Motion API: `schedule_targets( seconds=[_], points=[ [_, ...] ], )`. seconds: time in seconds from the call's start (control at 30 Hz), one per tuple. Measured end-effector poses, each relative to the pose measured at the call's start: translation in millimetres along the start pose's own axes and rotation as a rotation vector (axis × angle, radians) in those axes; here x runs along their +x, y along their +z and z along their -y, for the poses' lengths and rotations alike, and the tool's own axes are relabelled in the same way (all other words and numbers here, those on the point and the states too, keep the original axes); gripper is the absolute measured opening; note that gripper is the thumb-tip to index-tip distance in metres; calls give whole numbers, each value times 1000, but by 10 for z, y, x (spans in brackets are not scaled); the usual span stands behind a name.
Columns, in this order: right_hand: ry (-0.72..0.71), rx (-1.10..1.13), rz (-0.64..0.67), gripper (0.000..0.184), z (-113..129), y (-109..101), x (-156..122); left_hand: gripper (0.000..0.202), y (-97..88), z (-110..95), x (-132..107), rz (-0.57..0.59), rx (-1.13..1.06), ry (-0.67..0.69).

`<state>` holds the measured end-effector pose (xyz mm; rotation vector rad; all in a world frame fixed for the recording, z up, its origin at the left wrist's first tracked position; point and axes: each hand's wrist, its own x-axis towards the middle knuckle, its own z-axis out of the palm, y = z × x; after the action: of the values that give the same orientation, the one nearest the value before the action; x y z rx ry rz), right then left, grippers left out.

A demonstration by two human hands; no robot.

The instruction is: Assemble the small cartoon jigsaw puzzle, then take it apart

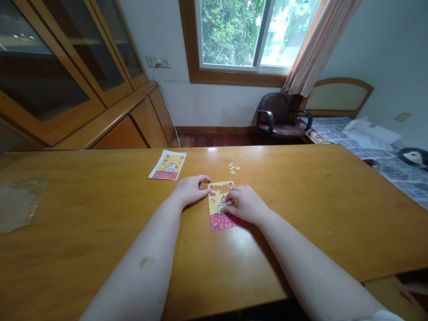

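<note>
A jigsaw puzzle (216, 208) lies flat on the table, yellow above and pink below, with a white cartoon animal in its middle. A gap in its upper part shows the table's colour. At the puzzle's upper left edge rests my left hand (191, 191), thumb and forefinger apart and touching the border. My right hand (246, 204) covers the puzzle's right side, its fingers curled down towards the thumb over the picture; whatever is between them is too small to make out. Several loose puzzle pieces (232, 168) lie just beyond the puzzle.
A printed picture sheet (168, 165) with the same design lies left of the puzzle. Clear plastic (22, 203) is on the far left of the wooden table (110, 232). Beyond the table stand a glass-door cabinet (100, 104), an armchair (279, 113) and a bed (337, 129).
</note>
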<state>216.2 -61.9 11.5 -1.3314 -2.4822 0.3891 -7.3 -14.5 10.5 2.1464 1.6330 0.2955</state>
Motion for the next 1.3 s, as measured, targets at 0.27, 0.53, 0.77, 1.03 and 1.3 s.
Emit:
schedule_targets(
  seconds=[0.27, 0.53, 0.77, 1.03, 1.3],
  points=[
    [-91, 108, 45, 13, -31, 99, 52, 40, 5, -2, 6, 0, 12, -4],
    [-160, 70, 37, 19, 0, 17, 2, 38, 13, 21, 9, -10, 3, 4],
    [-150, 80, 54, 24, 3, 2, -2, 37, 14, 20, 12, -9, 7, 8],
    [-139, 13, 54, 34, 42, -18, 16, 37, 25, 29, 16, -16, 1, 12],
    [-80, -25, 28, 39, 26, 13, 11, 38, 33, 43, 19, -12, -9, 8]
  ],
)
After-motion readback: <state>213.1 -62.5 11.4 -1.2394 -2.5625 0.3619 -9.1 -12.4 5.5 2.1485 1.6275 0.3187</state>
